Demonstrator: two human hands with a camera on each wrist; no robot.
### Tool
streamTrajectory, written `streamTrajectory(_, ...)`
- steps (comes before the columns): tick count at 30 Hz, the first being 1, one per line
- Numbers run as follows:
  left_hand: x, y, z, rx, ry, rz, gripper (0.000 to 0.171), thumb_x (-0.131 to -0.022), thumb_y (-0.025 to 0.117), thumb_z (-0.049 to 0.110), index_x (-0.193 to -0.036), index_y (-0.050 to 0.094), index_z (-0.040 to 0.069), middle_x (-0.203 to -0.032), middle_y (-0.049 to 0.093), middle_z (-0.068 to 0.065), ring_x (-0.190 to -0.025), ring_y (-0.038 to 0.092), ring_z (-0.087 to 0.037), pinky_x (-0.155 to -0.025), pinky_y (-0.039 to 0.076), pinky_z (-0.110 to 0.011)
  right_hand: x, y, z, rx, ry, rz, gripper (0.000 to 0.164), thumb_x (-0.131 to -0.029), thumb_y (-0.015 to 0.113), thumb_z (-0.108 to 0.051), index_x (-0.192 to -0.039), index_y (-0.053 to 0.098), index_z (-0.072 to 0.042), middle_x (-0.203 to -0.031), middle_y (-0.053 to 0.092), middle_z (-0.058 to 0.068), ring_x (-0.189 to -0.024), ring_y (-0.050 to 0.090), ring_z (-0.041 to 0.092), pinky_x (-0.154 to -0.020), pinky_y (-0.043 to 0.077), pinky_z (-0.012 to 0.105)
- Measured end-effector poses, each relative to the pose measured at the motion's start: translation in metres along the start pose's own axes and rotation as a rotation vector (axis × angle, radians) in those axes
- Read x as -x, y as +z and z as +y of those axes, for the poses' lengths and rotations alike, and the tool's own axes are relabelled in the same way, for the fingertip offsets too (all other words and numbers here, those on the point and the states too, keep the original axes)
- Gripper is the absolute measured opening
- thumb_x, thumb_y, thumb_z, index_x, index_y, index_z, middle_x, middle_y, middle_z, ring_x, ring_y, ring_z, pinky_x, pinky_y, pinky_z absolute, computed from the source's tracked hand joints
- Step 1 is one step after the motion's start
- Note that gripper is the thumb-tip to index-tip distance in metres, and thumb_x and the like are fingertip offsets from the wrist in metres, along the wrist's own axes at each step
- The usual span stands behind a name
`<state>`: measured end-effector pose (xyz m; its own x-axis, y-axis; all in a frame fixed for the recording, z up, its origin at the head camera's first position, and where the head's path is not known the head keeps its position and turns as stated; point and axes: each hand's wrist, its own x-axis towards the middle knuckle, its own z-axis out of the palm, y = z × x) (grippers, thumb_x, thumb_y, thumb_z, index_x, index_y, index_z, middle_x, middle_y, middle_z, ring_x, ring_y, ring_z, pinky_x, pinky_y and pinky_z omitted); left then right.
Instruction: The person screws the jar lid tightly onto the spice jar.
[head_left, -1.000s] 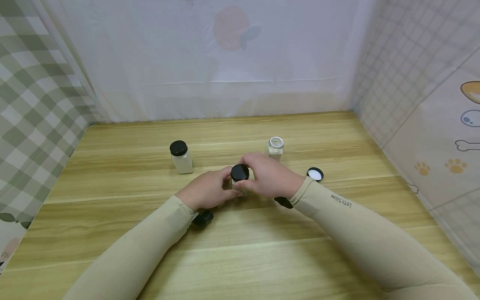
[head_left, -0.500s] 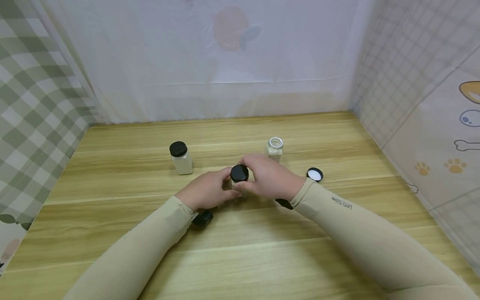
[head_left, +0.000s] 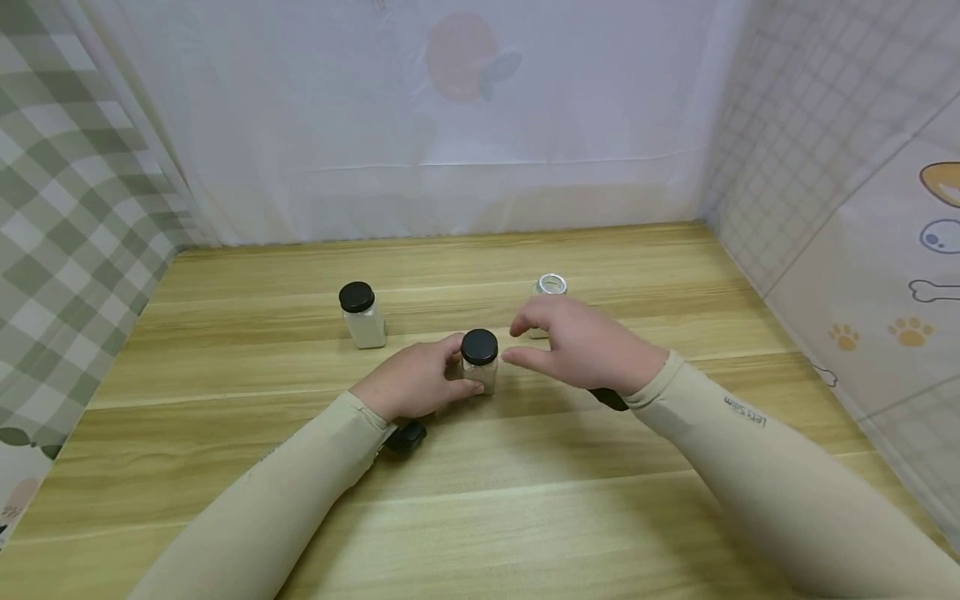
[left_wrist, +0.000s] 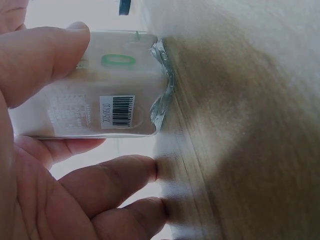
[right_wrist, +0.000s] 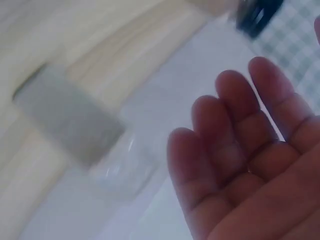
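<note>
A small clear jar [head_left: 480, 377] of pale contents with a black lid [head_left: 480, 346] stands upright mid-table. My left hand [head_left: 420, 379] grips its sides between thumb and fingers. Seen from the left wrist, the jar's wall [left_wrist: 60, 112] carries a green mark and a barcode label [left_wrist: 116, 112], and its base is at the tabletop. To the right of that jar, my right hand [head_left: 588, 346] hovers with fingers parted from the thumb and nothing between them. Behind it is a jar without a lid [head_left: 552, 285], partly covered by the hand; the right wrist view shows this jar [right_wrist: 70, 115] blurred.
Another jar [head_left: 366, 327] of white contents, black lid on, stands at the back left of the wooden table [head_left: 465, 517]. A white curtain [head_left: 337, 117] closes off the back, with patterned cloth [head_left: 847, 275] along the right.
My right hand has let go of the jar's black lid and moved right, now hiding the loose lid that lay on the table. My left hand keeps its grip, unmoved.
</note>
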<state>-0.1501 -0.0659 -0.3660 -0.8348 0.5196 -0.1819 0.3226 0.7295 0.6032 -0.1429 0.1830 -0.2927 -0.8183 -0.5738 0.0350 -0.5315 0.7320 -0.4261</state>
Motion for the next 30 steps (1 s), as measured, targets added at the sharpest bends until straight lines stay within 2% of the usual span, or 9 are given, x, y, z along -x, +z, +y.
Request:
streamTrajectory(4,0.000,0.000,0.001,0.006,-0.008,-0.003,0.033,-0.094,0.077,0.049,-0.119,0.060,0.035,-0.086,0.063,0.000,-0.079,0.061,-0.020,-0.075,0.048,-0.036,0.007,-0.013,0.015,-0.005,0.014,0.074,0.019,-0.096,0.079,-0.023,-0.103,0.077,-0.006,-0.101,0.077,0.004,-0.093,0.070,0.022,-0.086,0.056,0.043)
streamTrajectory(8,0.001,-0.001,0.001,0.007,-0.013,-0.006,0.032,-0.094,0.077,0.049,-0.116,0.059,0.034,-0.088,0.064,0.000,-0.081,0.061,-0.020,-0.077,0.048,-0.037,0.015,-0.027,0.033,0.016,0.094,0.093,0.024,-0.096,0.078,-0.023,-0.108,0.075,-0.002,-0.108,0.078,0.012,-0.103,0.072,0.031,-0.094,0.056,0.049)
streamTrajectory(10,0.000,-0.001,0.001,0.008,-0.014,-0.007,0.031,-0.095,0.077,0.049,-0.116,0.059,0.034,-0.090,0.065,0.000,-0.082,0.061,-0.020,-0.078,0.048,-0.037,0.018,-0.033,0.043,0.054,0.149,0.062,0.033,-0.097,0.077,-0.026,-0.115,0.073,0.000,-0.117,0.076,0.017,-0.113,0.070,0.036,-0.100,0.053,0.053)
streamTrajectory(13,0.000,-0.001,0.000,0.013,-0.014,-0.005,0.031,-0.095,0.077,0.049,-0.115,0.060,0.035,-0.091,0.065,0.001,-0.083,0.061,-0.020,-0.078,0.048,-0.037,0.024,-0.040,0.060,0.118,0.228,-0.031,0.049,-0.095,0.079,-0.033,-0.127,0.068,0.003,-0.129,0.070,0.023,-0.124,0.063,0.042,-0.106,0.049,0.057)
streamTrajectory(19,0.000,0.000,-0.001,0.018,-0.016,-0.005,0.030,-0.094,0.077,0.049,-0.114,0.059,0.035,-0.090,0.064,0.000,-0.083,0.060,-0.020,-0.078,0.048,-0.037,0.034,-0.041,0.094,0.252,0.322,-0.234,0.073,-0.087,0.086,-0.036,-0.139,0.059,0.007,-0.136,0.062,0.031,-0.128,0.058,0.049,-0.107,0.048,0.062)
streamTrajectory(23,0.000,0.000,-0.001,0.012,-0.021,-0.006,0.031,-0.094,0.077,0.050,-0.114,0.059,0.035,-0.091,0.064,0.000,-0.084,0.061,-0.020,-0.078,0.048,-0.036,0.039,-0.036,0.113,0.268,0.361,-0.307,0.074,-0.084,0.088,-0.033,-0.139,0.058,0.006,-0.132,0.065,0.028,-0.121,0.062,0.044,-0.100,0.051,0.059)
streamTrajectory(30,-0.001,0.000,-0.001,0.008,-0.016,-0.011,0.031,-0.094,0.077,0.050,-0.114,0.060,0.034,-0.090,0.064,0.000,-0.084,0.060,-0.020,-0.078,0.048,-0.036,0.045,-0.030,0.130,0.230,0.363,-0.324,0.064,-0.081,0.088,-0.026,-0.131,0.061,0.004,-0.119,0.069,0.020,-0.102,0.063,0.031,-0.090,0.053,0.051)
